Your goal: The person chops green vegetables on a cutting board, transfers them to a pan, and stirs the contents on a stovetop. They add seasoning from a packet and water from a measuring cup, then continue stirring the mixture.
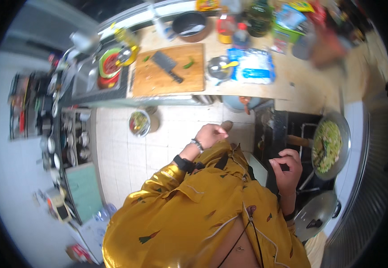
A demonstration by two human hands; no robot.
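Note:
My left hand (211,136) hangs before my body over the floor, fingers loosely curled, with nothing visible in it. A beaded bracelet and a black watch (184,163) are on that arm. My right hand (287,172) is beside the gas stove (294,120). Its fingers are bent, a gap shows between thumb and fingers, and it seems to hold nothing. Just beyond it a wok (345,147) sits on the stove, filled with chopped light-green food (328,142). A dark utensil rests in the food. The wok's wooden handle (298,141) points towards me, apart from my hand.
On the counter are a cutting board (167,83) with a cleaver (163,63), a metal bowl (216,68), a blue-white package (256,67) and a dark pot (189,25). A sink (84,82) lies left. A waste bin (140,125) stands on the floor. A glass lid (314,211) lies near the stove.

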